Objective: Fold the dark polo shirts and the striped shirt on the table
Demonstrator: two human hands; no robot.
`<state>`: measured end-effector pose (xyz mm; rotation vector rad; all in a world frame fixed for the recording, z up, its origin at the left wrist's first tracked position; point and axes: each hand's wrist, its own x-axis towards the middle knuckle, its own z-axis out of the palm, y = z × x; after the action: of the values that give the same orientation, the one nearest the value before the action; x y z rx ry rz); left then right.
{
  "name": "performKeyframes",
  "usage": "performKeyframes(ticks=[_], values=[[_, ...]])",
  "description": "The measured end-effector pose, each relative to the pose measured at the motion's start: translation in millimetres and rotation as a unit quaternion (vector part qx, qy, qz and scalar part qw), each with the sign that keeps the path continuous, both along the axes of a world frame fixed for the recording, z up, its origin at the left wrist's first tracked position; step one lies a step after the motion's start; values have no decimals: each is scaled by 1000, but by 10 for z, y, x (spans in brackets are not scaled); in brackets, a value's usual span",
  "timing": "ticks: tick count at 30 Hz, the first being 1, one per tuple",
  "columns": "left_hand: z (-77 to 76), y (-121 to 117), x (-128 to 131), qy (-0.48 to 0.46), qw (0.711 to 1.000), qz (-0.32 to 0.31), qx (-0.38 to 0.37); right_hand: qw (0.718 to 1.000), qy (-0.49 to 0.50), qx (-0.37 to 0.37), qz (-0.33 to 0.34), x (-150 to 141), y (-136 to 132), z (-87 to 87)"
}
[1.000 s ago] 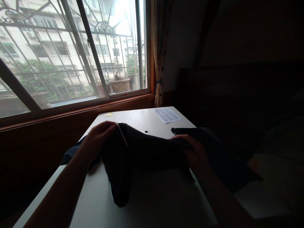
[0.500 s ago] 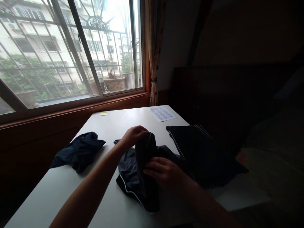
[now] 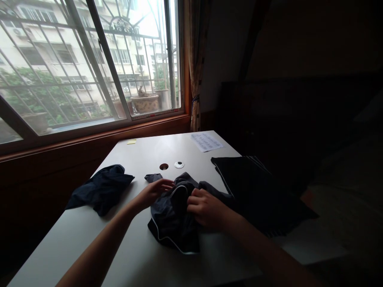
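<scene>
A dark garment with white piping [image 3: 173, 215] lies crumpled on the white table [image 3: 131, 255], right in front of me. My left hand [image 3: 157, 189] rests at its upper left side, with the fingers stretched out and nothing gripped. On the other side, my right hand [image 3: 206, 207] has its fingers curled on the dark cloth, pinching a fold. A loop of white piping curves up between the two hands. The garment's exact kind cannot be made out in its folds.
To the left lies a crumpled navy cloth [image 3: 103, 187]. A dark folded garment with white stripes [image 3: 254, 187] spreads over the right side. Further back are a printed sheet [image 3: 207, 142], a yellow note [image 3: 131, 141], a round cable hole [image 3: 163, 167] and its white cover [image 3: 179, 164].
The raised part of the garment has come down, uncovering the cable hole and cover behind it. My left hand has let go and moved lower left; my right hand has curled tighter.
</scene>
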<state>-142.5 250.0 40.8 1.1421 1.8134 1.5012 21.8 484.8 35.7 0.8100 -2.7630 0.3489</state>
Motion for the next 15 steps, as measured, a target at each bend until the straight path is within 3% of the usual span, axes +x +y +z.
performKeyframes(ticks=[4,7,11,15], values=[[-215,-481,25,150,985,-11,-89,976,38,-203,-70,-44,256,252],[-336,-674,158,224,960,-48,-163,947,40,-304,-100,-97,365,472],[-521,-537,316,331,923,14,-195,932,32,-345,-106,-202,343,660],[-661,-206,362,413,888,99,-177,911,39,-367,-184,-299,272,715]])
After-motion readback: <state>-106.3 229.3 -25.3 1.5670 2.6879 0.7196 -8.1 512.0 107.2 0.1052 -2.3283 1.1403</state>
